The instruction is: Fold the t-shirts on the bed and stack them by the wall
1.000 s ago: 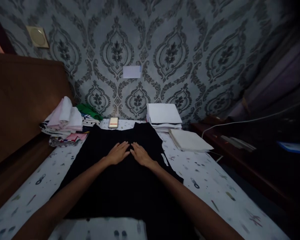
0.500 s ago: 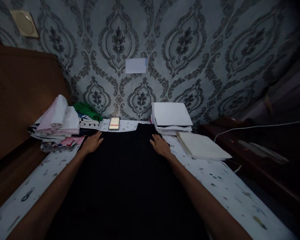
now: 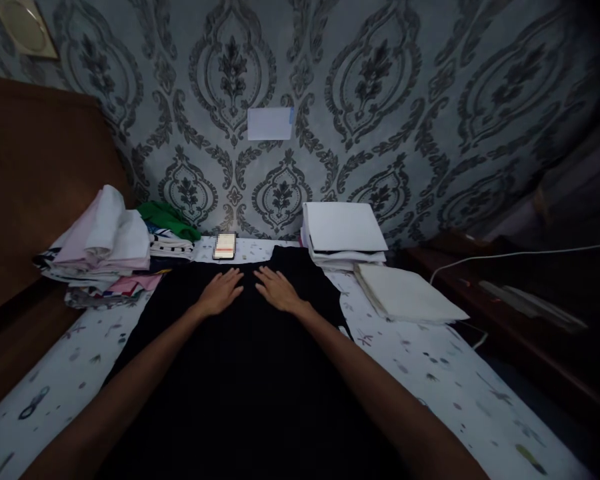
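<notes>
A black garment (image 3: 250,373) lies spread out over a white patterned sheet (image 3: 445,380); its exact kind is hard to tell in the dim light. On its upper part rests my left hand (image 3: 221,292), flat with the fingers stretched out. My right hand (image 3: 278,289) lies flat a little to the right, fingers spread, also touching the cloth. A narrow gap separates the two hands. Beyond the garment's far edge stands a lit phone (image 3: 225,246).
Folded clothes (image 3: 105,240) are piled at the left beside a brown wooden panel (image 3: 35,187). Stacked white folded items (image 3: 345,230) and a cream folded cloth (image 3: 410,293) lie at the right. Behind is a patterned wall (image 3: 280,73); a white cable (image 3: 520,253) crosses the right side.
Both hands have slid inward over the black garment from its side edges towards the middle. They stay flat on it. The camera view has shifted slightly.
</notes>
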The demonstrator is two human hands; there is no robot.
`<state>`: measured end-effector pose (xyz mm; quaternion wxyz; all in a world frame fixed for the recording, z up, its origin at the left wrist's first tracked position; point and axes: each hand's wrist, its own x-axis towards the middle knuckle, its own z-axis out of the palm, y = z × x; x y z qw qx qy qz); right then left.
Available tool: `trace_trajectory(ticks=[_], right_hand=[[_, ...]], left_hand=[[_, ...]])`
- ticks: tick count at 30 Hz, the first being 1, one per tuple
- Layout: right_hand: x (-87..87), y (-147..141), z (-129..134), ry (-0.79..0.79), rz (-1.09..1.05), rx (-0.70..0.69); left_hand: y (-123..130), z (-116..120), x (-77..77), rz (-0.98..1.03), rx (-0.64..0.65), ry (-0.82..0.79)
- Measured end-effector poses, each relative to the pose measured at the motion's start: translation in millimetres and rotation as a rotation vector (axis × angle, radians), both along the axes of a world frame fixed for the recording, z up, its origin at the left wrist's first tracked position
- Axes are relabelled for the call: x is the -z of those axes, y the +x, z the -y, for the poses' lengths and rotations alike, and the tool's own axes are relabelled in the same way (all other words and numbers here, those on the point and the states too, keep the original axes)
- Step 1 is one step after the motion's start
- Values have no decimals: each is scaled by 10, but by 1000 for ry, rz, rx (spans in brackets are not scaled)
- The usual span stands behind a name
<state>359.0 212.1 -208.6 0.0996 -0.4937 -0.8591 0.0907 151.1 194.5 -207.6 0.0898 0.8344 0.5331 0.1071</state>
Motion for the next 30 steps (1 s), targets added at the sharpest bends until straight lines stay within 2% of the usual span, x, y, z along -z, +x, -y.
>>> trace_trajectory(ticks=[5,9,13,16,19,21,24,27,30], right_hand=[[-24,517,-559,-6,55,62],[0,698,-868,-21,37,117],[-50,745,-964,13,48,144],[-126,592,-797,109,65,225],[-135,222,-355,181,59,249],[-77,-56,41,162,57,164],[42,-300,546,80,58,-17],[105,-178,711,77,50,-33],[138,254,585,84,71,90]], left_hand=[[-421,-336,-11,-99,-39,22],[-506,-426,45,-121,-39,50],[-509,-433,34,-138,-31,51],[-445,-370,-58,-154,-71,61],[-266,-153,-150,-155,-178,86],[-98,93,-162,-114,-198,84],[70,524,-102,-69,-116,53],[-119,825,-40,-86,-124,41],[-678,889,-16,-157,-293,47]])
